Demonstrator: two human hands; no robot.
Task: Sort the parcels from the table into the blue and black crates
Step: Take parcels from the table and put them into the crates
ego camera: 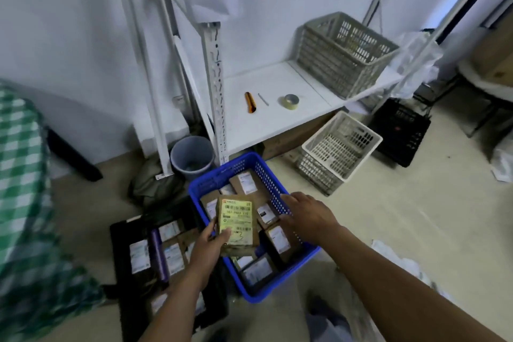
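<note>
Colours: crates, parcels, shelf bits, pale beige floor (388, 216).
Brown cardboard parcel (237, 219) in my left hand (208, 247) has a yellow-green label with black print and a red corner mark. Blue perforated plastic crate (205, 183) and black plastic crate (118, 247) both hold brown boxes (245, 182) with white labels; a purple tube (158, 253) lies in the black one. Green-and-white checked cloth (19, 175) at left. White metal shelf (263, 125) bears an orange-and-black knife (250, 103), a pale yellowish tape roll (290, 101), a grey slotted crate (341, 55). Cream slotted crate (341, 144), second black crate (399, 130) and grey-blue bin (179, 161) on the floor.
</note>
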